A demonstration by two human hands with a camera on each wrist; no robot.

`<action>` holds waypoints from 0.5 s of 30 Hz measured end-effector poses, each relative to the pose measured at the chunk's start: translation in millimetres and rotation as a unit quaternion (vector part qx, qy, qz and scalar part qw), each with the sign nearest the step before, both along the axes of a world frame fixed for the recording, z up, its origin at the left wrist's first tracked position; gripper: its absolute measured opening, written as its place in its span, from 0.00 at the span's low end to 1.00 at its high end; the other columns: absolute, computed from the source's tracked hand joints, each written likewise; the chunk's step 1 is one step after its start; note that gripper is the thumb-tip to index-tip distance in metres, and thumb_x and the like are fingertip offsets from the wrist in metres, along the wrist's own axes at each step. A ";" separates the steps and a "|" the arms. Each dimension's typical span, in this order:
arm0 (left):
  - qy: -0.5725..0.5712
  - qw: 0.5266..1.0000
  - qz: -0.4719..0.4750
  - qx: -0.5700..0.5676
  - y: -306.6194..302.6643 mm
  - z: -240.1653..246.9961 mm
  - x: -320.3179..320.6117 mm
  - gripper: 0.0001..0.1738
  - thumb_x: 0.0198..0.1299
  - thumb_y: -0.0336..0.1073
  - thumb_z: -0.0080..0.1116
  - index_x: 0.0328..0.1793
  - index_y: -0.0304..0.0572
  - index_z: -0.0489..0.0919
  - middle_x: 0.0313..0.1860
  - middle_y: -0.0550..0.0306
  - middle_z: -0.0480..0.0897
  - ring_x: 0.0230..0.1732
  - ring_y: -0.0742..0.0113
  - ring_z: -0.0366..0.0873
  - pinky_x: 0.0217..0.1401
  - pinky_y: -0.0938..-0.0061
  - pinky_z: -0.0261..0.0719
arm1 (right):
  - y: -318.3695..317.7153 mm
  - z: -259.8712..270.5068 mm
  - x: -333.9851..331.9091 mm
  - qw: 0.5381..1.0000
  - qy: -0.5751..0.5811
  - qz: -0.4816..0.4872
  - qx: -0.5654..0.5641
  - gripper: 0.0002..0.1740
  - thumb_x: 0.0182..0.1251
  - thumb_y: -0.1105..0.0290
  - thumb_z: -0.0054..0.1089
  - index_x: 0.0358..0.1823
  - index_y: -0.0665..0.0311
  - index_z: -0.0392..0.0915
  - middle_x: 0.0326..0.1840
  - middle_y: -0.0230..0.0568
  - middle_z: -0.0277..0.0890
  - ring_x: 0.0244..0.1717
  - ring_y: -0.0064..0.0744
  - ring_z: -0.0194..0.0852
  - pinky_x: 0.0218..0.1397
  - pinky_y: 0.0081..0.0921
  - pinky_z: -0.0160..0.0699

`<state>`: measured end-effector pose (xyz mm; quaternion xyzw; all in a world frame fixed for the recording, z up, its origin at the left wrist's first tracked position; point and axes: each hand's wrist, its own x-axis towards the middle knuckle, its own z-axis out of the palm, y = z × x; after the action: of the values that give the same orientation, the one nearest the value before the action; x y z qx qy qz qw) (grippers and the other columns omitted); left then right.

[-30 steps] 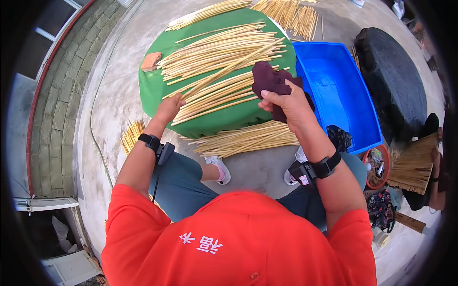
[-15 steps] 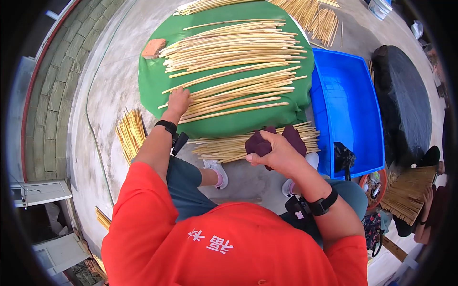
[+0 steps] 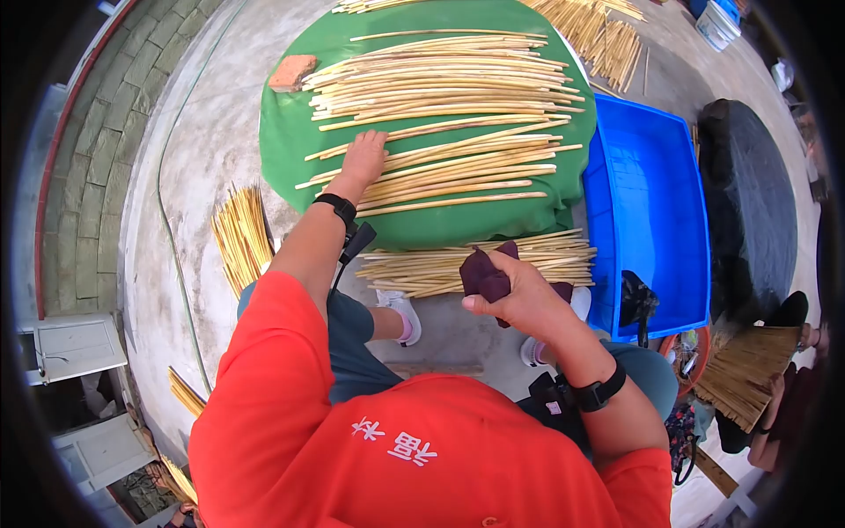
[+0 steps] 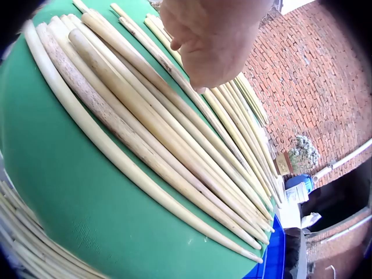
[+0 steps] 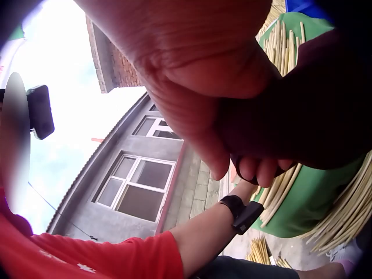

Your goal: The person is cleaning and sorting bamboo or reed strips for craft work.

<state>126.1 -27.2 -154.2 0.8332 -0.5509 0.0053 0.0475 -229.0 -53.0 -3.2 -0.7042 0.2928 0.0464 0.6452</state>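
Note:
Pale yellow reed-like stalks [image 3: 466, 163] lie side by side in groups on a round, green-covered table [image 3: 290, 150]. My left hand [image 3: 363, 160] is over the left part of the nearer group. In the left wrist view the fingers of this hand [image 4: 212, 43] point down among the stalks, fingertips right at one of them; I cannot tell whether they pinch it. Closer to my body, past the table's near edge, my right hand [image 3: 532, 295] grips a crumpled dark maroon cloth [image 3: 484, 275]. The right wrist view shows fingers curled round this cloth [image 5: 302, 110].
A reddish brick [image 3: 291, 73] sits on the table's left side. To the right stands a blue plastic tub [image 3: 656, 220] with a black bag [image 3: 637, 299] at its near end. More stalks [image 3: 414, 273] lie below the near edge. Another person's arm [image 3: 767, 414] is at far right.
The long stalk lifted diagonally by my left hand now lies down among the others. That hand has shifted right and away from me. My right hand drew back toward my body with the cloth.

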 end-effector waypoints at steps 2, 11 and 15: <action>0.009 1.000 0.010 0.012 -11.7 3.2 1.7 0.22 0.54 0.33 0.56 0.57 0.42 0.69 0.51 0.50 0.72 0.55 0.51 0.66 0.58 0.62 0.66 | -0.8 -4.9 -1.6 1.000 -0.006 -0.008 0.006 0.31 0.46 0.66 0.69 0.52 0.71 0.69 0.42 0.51 0.76 0.45 0.44 0.73 0.49 0.30 0.69; -0.019 0.999 0.025 0.020 -46.6 -20.2 19.3 0.24 0.56 0.34 0.54 0.61 0.49 0.66 0.54 0.55 0.70 0.58 0.54 0.65 0.56 0.60 0.66 | 0.6 -7.1 2.9 0.998 -0.037 -0.008 -0.041 0.25 0.47 0.65 0.70 0.46 0.66 0.71 0.35 0.41 0.73 0.37 0.33 0.70 0.43 0.27 0.69; -0.042 0.997 0.045 0.043 -61.7 -14.4 26.2 0.23 0.56 0.33 0.53 0.60 0.50 0.67 0.54 0.57 0.70 0.58 0.55 0.65 0.57 0.57 0.65 | -4.7 -0.7 3.9 0.999 -0.024 0.002 -0.023 0.28 0.46 0.65 0.69 0.48 0.70 0.69 0.38 0.54 0.74 0.42 0.49 0.73 0.46 0.33 0.69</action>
<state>152.3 -88.9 -168.6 0.8573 -0.5143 0.0190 -0.0118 -225.1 -57.7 -3.9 -0.7205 0.2769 0.0236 0.6353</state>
